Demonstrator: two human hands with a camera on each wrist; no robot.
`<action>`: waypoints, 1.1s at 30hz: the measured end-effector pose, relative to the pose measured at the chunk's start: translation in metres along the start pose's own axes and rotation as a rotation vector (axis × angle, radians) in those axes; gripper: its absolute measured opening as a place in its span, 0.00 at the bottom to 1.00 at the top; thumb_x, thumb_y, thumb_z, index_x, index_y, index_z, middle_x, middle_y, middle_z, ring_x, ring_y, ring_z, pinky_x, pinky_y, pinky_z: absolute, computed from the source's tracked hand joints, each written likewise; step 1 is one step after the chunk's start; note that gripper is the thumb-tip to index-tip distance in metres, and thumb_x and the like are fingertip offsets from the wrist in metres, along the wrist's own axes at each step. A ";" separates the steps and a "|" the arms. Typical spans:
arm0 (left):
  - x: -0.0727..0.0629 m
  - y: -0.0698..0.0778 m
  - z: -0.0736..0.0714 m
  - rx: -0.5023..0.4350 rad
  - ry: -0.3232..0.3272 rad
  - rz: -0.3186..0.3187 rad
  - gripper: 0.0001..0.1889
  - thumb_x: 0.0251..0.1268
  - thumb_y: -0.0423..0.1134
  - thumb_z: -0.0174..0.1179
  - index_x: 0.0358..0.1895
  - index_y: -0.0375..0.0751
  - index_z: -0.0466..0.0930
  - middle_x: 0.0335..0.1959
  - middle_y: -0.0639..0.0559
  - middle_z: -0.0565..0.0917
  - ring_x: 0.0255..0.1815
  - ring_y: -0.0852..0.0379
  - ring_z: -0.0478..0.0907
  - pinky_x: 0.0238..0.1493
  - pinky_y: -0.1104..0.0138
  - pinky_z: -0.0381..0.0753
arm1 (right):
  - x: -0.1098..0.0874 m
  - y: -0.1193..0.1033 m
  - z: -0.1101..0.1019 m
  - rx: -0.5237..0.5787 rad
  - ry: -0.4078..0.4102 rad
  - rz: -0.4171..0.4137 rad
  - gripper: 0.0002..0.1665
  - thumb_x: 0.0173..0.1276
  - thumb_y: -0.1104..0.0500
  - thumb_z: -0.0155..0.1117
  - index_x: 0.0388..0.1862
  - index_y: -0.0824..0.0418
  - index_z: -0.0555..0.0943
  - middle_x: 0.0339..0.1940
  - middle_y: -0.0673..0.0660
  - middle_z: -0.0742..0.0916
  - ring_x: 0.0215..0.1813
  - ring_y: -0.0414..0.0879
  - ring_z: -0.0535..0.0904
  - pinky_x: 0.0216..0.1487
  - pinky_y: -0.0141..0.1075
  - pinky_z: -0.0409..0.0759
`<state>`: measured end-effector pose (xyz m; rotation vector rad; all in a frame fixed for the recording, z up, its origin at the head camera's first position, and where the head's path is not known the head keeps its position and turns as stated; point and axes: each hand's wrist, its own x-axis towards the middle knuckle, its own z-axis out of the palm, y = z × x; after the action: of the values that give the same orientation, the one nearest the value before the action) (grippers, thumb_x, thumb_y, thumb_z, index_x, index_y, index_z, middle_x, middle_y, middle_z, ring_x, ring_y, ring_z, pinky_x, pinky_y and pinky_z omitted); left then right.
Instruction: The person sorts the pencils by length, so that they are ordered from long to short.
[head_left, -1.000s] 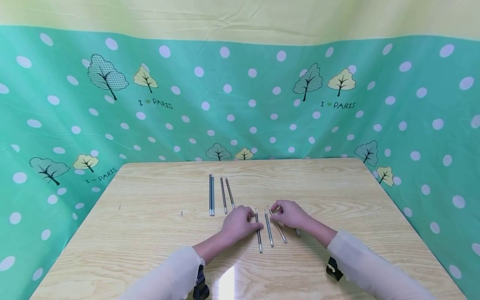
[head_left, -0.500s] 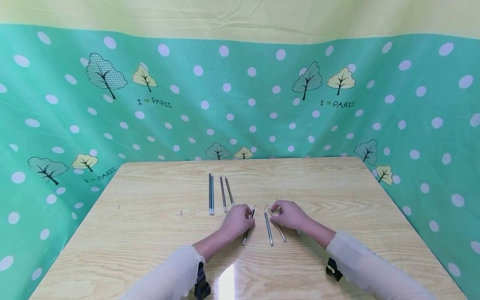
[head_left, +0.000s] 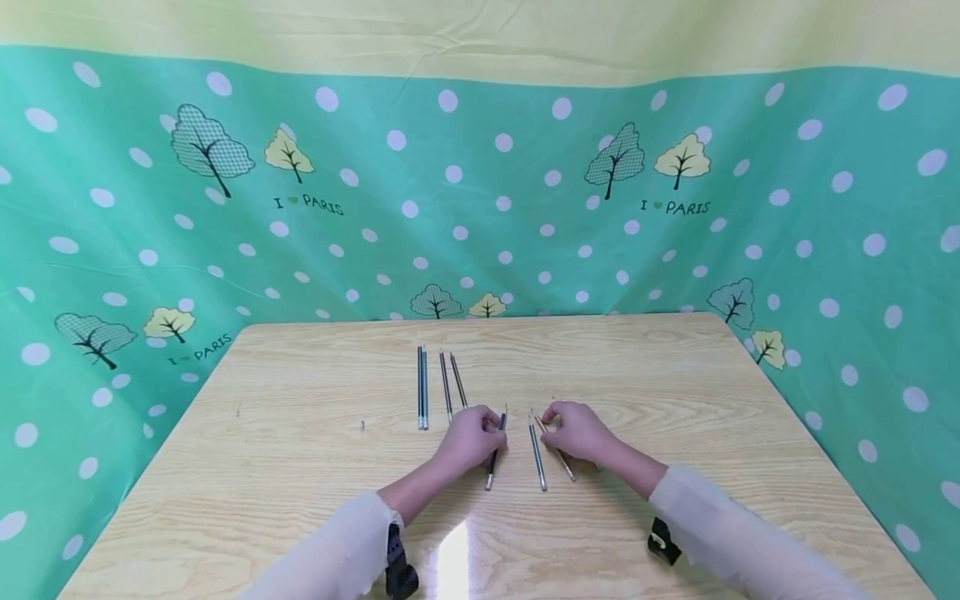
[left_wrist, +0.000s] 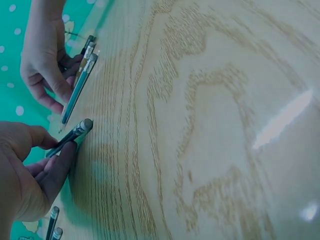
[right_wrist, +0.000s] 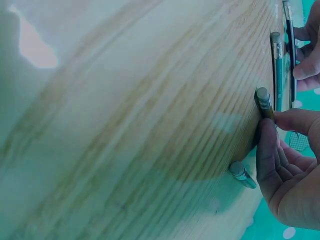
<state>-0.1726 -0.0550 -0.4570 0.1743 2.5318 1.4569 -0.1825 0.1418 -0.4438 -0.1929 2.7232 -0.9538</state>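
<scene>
Nearest you, along the bottom edge of the head view, are your white sleeves point(head_left: 330, 542), a black wrist device point(head_left: 401, 575) at the left cuff and another black device point(head_left: 663, 542) below the right one. A bright reflection point(head_left: 452, 560) lies on the wood-grain table point(head_left: 262, 492) at bottom centre.

Slightly farther, just below the centre of the frame, your left hand point(head_left: 467, 439) pinches a dark pencil point(head_left: 491, 469) between thumb and fingers; its silver-and-white eraser end points toward the bottom edge. Whether this pencil touches the wood cannot be told. To the right, a teal pencil point(head_left: 537, 458) lies on the wood between your hands, gripped by neither. Beside it, right of centre, your right hand point(head_left: 577, 431) pinches a tan pencil point(head_left: 562, 463), slanted with its eraser end at lower right. The right wrist view shows, at its lower right, the eraser end of a further pencil point(right_wrist: 242, 175) just beside that hand.

Beyond, left of centre, two slim dark pencils point(head_left: 446, 383) lie slightly splayed, lower ends near your left hand. Left of these, two blue pencils point(head_left: 422, 387) lie side by side. A tiny grey piece point(head_left: 363, 426) sits farther left.

Farthest, a green dotted curtain point(head_left: 480, 200) spans the frame.
</scene>
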 end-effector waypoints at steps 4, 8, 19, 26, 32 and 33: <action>0.000 -0.002 0.000 -0.056 0.002 -0.011 0.14 0.54 0.30 0.60 0.45 0.29 0.76 0.32 0.46 0.81 0.22 0.59 0.77 0.20 0.69 0.85 | 0.000 0.002 0.001 -0.001 0.011 -0.005 0.16 0.55 0.63 0.66 0.44 0.62 0.79 0.12 0.50 0.76 0.12 0.38 0.68 0.12 0.25 0.64; 0.000 -0.002 -0.002 -0.107 0.003 -0.025 0.16 0.56 0.32 0.60 0.47 0.29 0.75 0.33 0.46 0.81 0.18 0.58 0.78 0.21 0.67 0.85 | 0.000 0.002 -0.001 0.054 0.015 0.000 0.16 0.52 0.64 0.64 0.43 0.63 0.79 0.13 0.51 0.77 0.13 0.39 0.68 0.13 0.26 0.65; -0.002 0.004 -0.005 -0.245 0.073 -0.089 0.18 0.56 0.35 0.61 0.51 0.34 0.75 0.37 0.46 0.77 0.28 0.56 0.78 0.27 0.65 0.87 | 0.004 -0.001 -0.019 0.383 -0.036 0.110 0.14 0.61 0.64 0.60 0.46 0.67 0.77 0.27 0.58 0.81 0.22 0.44 0.76 0.25 0.36 0.84; 0.001 0.007 -0.004 -0.368 0.096 -0.091 0.19 0.57 0.35 0.61 0.52 0.35 0.75 0.38 0.45 0.77 0.23 0.56 0.79 0.26 0.61 0.87 | 0.008 -0.006 -0.020 0.564 -0.065 0.133 0.18 0.63 0.63 0.60 0.51 0.70 0.74 0.29 0.60 0.84 0.23 0.42 0.78 0.26 0.33 0.85; 0.004 0.009 -0.005 -0.404 0.130 -0.097 0.19 0.57 0.36 0.61 0.53 0.36 0.74 0.39 0.44 0.78 0.24 0.56 0.80 0.27 0.62 0.87 | 0.010 -0.011 -0.016 0.627 -0.060 0.126 0.19 0.62 0.62 0.62 0.51 0.69 0.75 0.28 0.59 0.84 0.22 0.42 0.78 0.26 0.32 0.85; 0.004 0.009 -0.006 -0.412 0.135 -0.093 0.19 0.57 0.35 0.61 0.53 0.35 0.74 0.39 0.44 0.78 0.25 0.56 0.80 0.27 0.62 0.87 | 0.010 -0.011 -0.015 0.636 -0.055 0.122 0.19 0.62 0.62 0.62 0.50 0.69 0.75 0.28 0.60 0.84 0.22 0.42 0.78 0.26 0.32 0.85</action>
<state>-0.1780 -0.0545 -0.4470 -0.1111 2.2340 1.9651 -0.1955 0.1402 -0.4270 0.0654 2.2105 -1.6720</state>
